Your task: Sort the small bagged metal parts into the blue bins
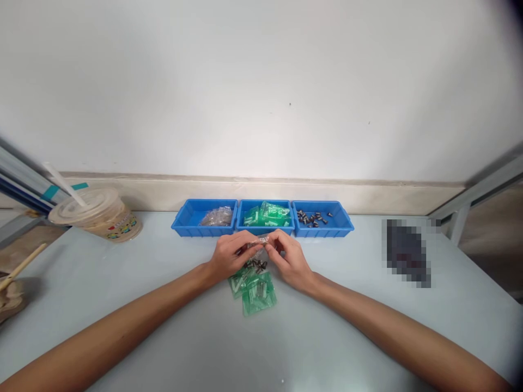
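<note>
My left hand (231,253) and my right hand (288,257) meet at the middle of the pale table, both pinching a small clear plastic bag (259,242) between their fingertips. Small dark metal parts (255,265) lie on the table just under the bag. Below them rest two green bags (255,287) with metal parts inside. Behind the hands stand three blue trays in a row: the left tray (188,219) holds clear bags, the middle tray (266,224) holds green bags, and the right tray (335,223) holds loose dark metal parts.
A lidded plastic drink cup (97,214) with a straw lies at the back left. A blurred dark object (406,252) sits on the table at the right. A wooden item (12,283) shows at the left edge. A wall runs behind the trays.
</note>
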The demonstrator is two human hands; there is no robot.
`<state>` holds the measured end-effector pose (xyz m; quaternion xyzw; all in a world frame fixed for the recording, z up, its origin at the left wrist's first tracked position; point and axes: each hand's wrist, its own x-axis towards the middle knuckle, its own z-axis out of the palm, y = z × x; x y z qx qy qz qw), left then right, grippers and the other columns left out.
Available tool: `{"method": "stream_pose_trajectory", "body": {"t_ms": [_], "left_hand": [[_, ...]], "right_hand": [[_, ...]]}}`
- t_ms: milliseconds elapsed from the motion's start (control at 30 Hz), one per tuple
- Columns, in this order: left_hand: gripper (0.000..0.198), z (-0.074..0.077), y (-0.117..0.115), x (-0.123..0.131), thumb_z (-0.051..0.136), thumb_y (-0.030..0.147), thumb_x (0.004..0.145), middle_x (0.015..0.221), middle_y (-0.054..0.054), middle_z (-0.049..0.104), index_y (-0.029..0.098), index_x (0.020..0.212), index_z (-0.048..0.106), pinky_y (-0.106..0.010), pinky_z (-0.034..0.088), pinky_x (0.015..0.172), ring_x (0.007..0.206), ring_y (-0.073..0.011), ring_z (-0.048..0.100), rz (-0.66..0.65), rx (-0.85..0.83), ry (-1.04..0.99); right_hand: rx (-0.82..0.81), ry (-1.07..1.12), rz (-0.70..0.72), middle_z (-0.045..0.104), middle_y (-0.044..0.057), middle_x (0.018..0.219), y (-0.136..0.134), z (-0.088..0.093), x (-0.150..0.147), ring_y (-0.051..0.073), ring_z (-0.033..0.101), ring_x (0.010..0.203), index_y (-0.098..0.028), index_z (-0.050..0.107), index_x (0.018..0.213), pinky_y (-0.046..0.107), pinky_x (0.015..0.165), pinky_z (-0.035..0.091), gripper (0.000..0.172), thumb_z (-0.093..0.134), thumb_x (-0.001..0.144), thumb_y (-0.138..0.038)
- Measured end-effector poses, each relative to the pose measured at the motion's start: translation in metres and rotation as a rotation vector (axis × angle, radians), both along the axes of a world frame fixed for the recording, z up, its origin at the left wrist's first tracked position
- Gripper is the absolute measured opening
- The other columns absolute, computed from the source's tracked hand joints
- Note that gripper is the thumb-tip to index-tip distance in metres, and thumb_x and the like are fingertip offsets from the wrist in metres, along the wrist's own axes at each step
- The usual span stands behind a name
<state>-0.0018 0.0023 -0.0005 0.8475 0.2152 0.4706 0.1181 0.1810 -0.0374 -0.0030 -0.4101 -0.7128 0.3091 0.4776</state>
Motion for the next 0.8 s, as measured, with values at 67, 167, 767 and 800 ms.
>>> {"method": "stream_pose_trajectory", "body": {"t_ms": [67,167,767,800], "left_hand": [[0.012,0.0011,-0.0006,0.0,0.057,0.02,0.09,0.067,-0.001,0.062,0.014,0.082,0.062,-0.019,0.042,0.055,0.058,-0.0093,0.055,0.006,-0.054,0.037],[0.018,0.0019,-0.0004,-0.0004,0.054,0.025,0.092,0.064,0.0,0.059,0.014,0.079,0.062,-0.019,0.039,0.053,0.055,-0.0085,0.051,0.003,-0.1,0.087],[0.009,0.0011,0.0001,0.0003,0.057,0.023,0.091,0.085,-0.005,0.069,0.015,0.093,0.062,-0.019,0.048,0.058,0.066,-0.0102,0.06,0.049,-0.065,0.024],[0.01,0.0008,0.0001,-0.0004,0.056,0.024,0.091,0.083,-0.004,0.069,0.015,0.092,0.062,-0.018,0.047,0.056,0.064,-0.0095,0.059,0.052,-0.069,0.023]], "right_hand": [[0.002,0.004,-0.013,0.049,-0.001,0.076,-0.0005,-0.0005,0.0005,0.013,0.046,0.068,-0.02,0.052,0.084,0.026,0.064,0.037,0.011,0.048,0.093,-0.023],[0.014,0.015,-0.043,0.048,-0.002,0.072,-0.0011,-0.0011,0.001,0.013,0.045,0.066,-0.02,0.052,0.08,0.026,0.063,0.036,0.016,0.049,0.094,-0.027],[0.08,0.01,-0.123,0.064,0.003,0.076,-0.0027,-0.0007,0.0012,0.015,0.056,0.065,-0.02,0.066,0.086,0.028,0.061,0.044,0.016,0.054,0.092,-0.028],[0.073,0.016,-0.118,0.065,0.003,0.078,-0.0029,-0.0014,0.0011,0.014,0.056,0.064,-0.02,0.066,0.088,0.028,0.061,0.045,0.015,0.054,0.092,-0.028]]}}
